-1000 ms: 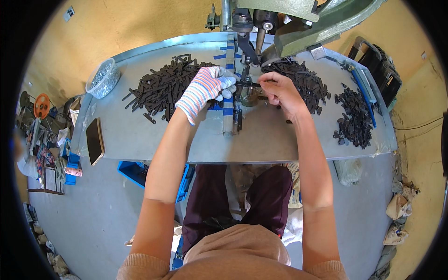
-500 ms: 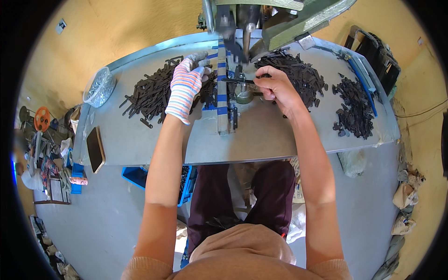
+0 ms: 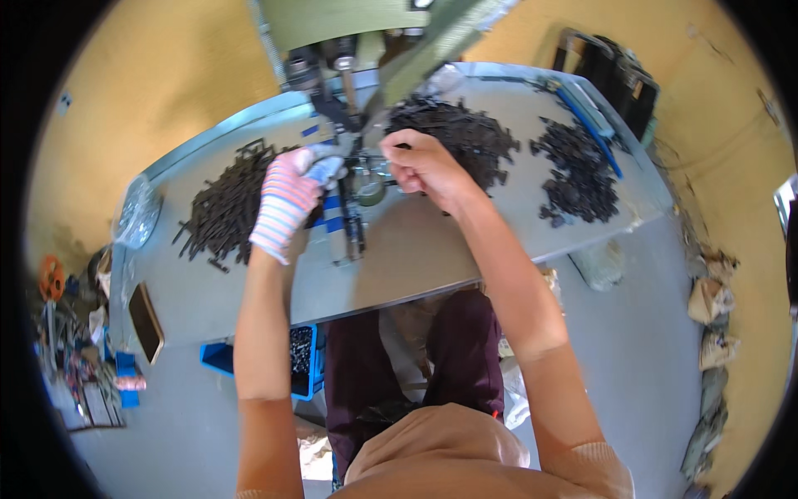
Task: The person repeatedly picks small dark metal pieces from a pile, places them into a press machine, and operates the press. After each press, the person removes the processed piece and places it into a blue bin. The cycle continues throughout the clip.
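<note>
Item one: your left hand (image 3: 289, 200), in a glove striped pink, white and blue, sits at the foot of the green press machine (image 3: 349, 33). Its fingers are curled toward the machine's small round die (image 3: 366, 188); whether they grip anything you cannot tell from this view.

Item two: your right hand (image 3: 424, 166), bare, is closed into a loose fist just right of the die, fingertips pinched together on a small dark piece (image 3: 401, 147) that is mostly hidden.

Item three: the grey worktable (image 3: 432, 249), with a blue rim along its far right edge.

Item four: the left pile of long black strips (image 3: 220, 208), just beside your gloved wrist.

Item five: the middle pile of black pieces (image 3: 465, 137), directly behind your right hand.

Item six: the right pile of black pieces (image 3: 578, 179), well apart from both hands.

Item seven: a clear plastic bag (image 3: 135, 214), crumpled, at the table's far left end.

Item eight: a flat dark rectangular phone (image 3: 147, 320) with a tan edge, on the near left corner.

Item nine: a blue crate (image 3: 295, 366) under the table, holding dark parts, beside your left knee.
</note>
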`<state>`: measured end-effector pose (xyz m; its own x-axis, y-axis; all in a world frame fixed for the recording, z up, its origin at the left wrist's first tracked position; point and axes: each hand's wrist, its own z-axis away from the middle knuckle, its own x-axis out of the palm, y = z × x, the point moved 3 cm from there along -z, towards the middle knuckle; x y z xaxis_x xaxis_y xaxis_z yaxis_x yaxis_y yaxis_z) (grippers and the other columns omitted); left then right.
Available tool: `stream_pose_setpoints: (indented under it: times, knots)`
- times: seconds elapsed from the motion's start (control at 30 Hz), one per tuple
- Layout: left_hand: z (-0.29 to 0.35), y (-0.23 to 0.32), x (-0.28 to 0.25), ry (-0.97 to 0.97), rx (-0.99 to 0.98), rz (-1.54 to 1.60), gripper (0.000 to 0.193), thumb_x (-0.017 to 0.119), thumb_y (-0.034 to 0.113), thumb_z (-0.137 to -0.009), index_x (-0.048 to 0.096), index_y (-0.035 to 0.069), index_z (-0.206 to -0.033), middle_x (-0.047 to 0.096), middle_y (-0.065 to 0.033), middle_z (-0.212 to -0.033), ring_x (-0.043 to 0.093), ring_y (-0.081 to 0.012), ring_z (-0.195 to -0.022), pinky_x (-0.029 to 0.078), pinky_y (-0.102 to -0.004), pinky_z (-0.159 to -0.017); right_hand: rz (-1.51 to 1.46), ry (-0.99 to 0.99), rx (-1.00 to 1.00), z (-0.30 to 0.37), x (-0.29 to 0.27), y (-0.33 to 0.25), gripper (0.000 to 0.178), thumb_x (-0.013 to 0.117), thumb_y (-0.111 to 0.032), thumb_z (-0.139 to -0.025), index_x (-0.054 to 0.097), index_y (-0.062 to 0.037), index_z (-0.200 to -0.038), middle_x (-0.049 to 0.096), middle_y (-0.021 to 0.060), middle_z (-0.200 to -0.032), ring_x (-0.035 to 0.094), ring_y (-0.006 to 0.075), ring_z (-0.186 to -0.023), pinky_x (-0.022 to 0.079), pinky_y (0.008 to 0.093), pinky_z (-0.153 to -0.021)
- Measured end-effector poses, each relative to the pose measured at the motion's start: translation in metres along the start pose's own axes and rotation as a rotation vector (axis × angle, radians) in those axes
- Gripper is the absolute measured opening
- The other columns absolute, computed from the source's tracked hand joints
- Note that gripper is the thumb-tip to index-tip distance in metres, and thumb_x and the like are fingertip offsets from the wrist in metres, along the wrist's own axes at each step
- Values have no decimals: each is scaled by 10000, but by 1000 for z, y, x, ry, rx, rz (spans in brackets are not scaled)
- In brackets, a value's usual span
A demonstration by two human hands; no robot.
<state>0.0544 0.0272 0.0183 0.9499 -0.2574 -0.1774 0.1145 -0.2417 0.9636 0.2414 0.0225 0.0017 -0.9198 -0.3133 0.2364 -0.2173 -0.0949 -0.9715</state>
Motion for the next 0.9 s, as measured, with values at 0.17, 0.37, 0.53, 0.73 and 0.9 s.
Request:
stream_pose_setpoints:
  times: [0.17, 0.37, 0.53, 0.73, 0.9]
  knots:
    - [5, 5, -3, 55, -53, -147, 145, 554, 141, -849, 595, 4, -824, 589, -11, -647, 467, -41, -510, 347, -174, -452, 649, 265, -503, 39, -45, -36, 161, 535, -165, -827, 592, -27, -887, 576, 12, -698, 525, 96, -597, 426, 218, -539]
    - [8, 12, -3, -23, -70, -83, 195, 536, 202, -850, 615, 42, -772, 564, 11, -580, 455, -31, -477, 330, -161, -429, 1367, 909, -49, 125, -134, -50, 151, 612, -179, -737, 625, -48, -812, 625, 144, -733, 617, 279, -731, 470, 357, -658]
    - [8, 9, -5, 9, -44, -103, 212, 548, 238, -834, 619, 49, -772, 554, 14, -574, 462, -52, -466, 342, -177, -436, 1618, 859, -96, 126, -143, -27, 225, 686, -177, -681, 582, -35, -821, 551, 146, -869, 542, 329, -873, 451, 404, -742]
    - [6, 4, -13, 37, -69, -67, 219, 536, 227, -834, 607, 30, -772, 571, -12, -573, 485, -64, -461, 340, -179, -412, 1548, 936, -406, 117, -119, -37, 86, 630, -98, -708, 623, -24, -750, 568, 131, -756, 555, 316, -725, 449, 392, -661]
    - [6, 0, -24, 114, -178, 64, 224, 558, 243, -808, 621, 29, -791, 576, -9, -581, 528, -87, -477, 354, -181, -416, 891, 541, -478, 76, -55, -36, 71, 604, -51, -769, 629, 1, -810, 573, 11, -669, 513, 76, -605, 411, 220, -551]
